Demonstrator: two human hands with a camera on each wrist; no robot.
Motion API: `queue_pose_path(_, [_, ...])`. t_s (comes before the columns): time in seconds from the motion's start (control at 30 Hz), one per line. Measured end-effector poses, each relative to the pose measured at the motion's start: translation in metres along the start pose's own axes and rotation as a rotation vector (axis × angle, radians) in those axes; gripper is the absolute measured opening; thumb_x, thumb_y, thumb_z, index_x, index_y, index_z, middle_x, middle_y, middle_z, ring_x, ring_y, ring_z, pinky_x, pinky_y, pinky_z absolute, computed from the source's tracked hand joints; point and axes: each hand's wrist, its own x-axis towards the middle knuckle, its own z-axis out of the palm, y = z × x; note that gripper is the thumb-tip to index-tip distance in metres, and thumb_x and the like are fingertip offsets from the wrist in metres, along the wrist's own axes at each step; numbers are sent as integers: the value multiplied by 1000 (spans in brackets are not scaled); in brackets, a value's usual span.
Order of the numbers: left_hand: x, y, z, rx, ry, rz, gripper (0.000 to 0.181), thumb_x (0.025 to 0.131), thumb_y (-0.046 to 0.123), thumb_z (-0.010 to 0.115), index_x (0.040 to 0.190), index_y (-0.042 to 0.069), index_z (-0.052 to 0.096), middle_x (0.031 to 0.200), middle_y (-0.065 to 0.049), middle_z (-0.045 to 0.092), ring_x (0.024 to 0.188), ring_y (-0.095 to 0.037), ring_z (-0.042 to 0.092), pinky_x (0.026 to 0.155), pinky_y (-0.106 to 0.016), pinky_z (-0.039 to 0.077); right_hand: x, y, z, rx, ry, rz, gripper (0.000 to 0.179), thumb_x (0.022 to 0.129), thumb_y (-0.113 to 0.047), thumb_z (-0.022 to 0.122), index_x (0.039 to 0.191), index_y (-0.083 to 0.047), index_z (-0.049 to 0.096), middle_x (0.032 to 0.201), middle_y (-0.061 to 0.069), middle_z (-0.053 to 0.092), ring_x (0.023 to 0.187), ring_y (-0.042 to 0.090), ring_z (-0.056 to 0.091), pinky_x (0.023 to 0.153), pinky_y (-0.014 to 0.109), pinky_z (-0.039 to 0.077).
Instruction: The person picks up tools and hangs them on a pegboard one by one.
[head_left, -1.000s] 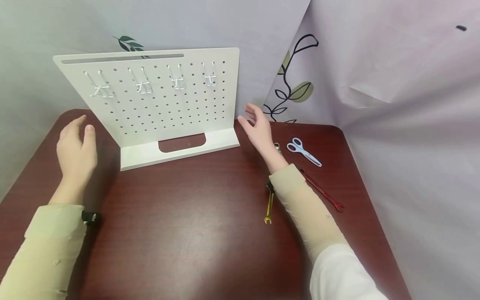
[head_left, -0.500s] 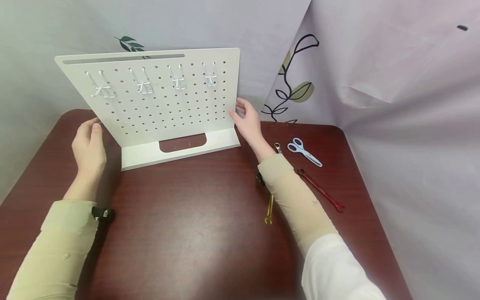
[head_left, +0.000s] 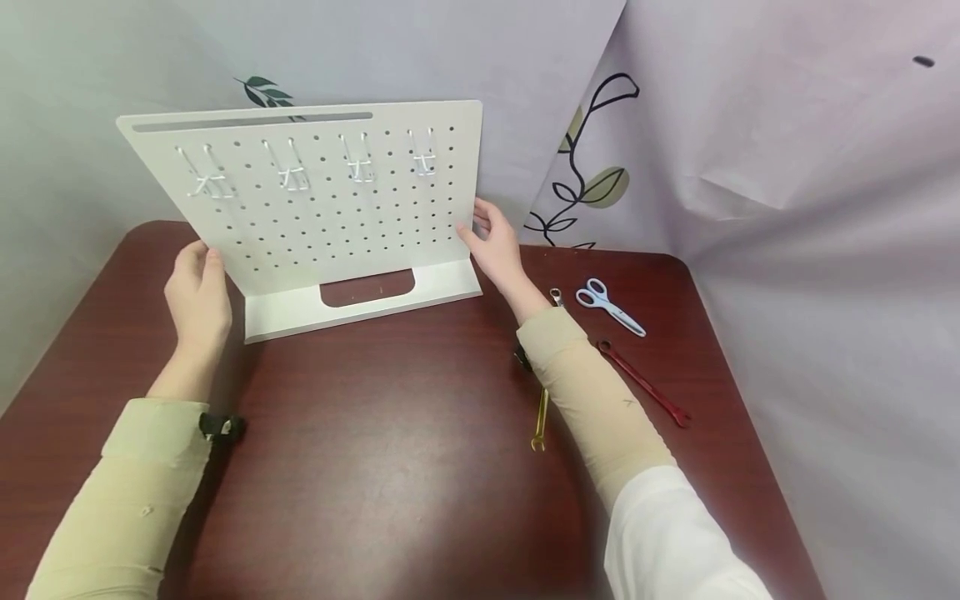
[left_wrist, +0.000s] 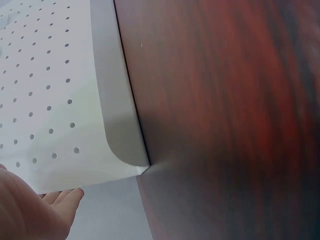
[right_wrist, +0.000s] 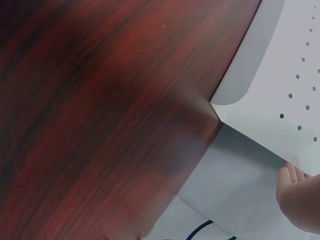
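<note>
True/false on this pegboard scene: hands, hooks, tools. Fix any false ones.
1. The left hand and right hand are at opposite edges of the pegboard. True.
2. The pegboard lies flat. False: it stands on its base.
3. Four white hooks are on the pegboard. True.
4. The scissors and red wrench lie right of the pegboard. True.
5. The right hand holds the red wrench. False: it lies on the table.
6. The scissors are touching the red wrench. False: they lie apart.

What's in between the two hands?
The white board with its four hooks is between the left hand and right hand, in the head view.
</note>
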Motion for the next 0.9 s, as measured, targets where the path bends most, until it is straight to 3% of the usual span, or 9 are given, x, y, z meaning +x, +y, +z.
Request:
queue_pose_path(0.27, [-1,7,11,-46,-7,4,52,111,34,41,156,9,50,159,-14,56,149,-18,53,125,-28,39,-6,3,-10,14,-2,-12,56,103,-16,67,154,-2,49,153,18,58,144,30,56,122,31,44])
queue_pose_path(0.6, [-3,16,34,-63,-44,33,51,110,35,43,155,12,51,156,-13,59,145,-23,58,121,-31,44,-19,13,-42,13,-31,-16,58,103,-13,67,156,0,46,156,21,55,147,31,54,125,33,42])
queue_pose_path(0.9, [-6,25,54,-80,-109,65,53,110,35,44,156,9,49,156,-16,58,145,-28,57,122,-40,44,-32,22,-66,46,-1,-15,57,103,-9,66,155,2,47,154,24,55,146,35,54,125,39,42])
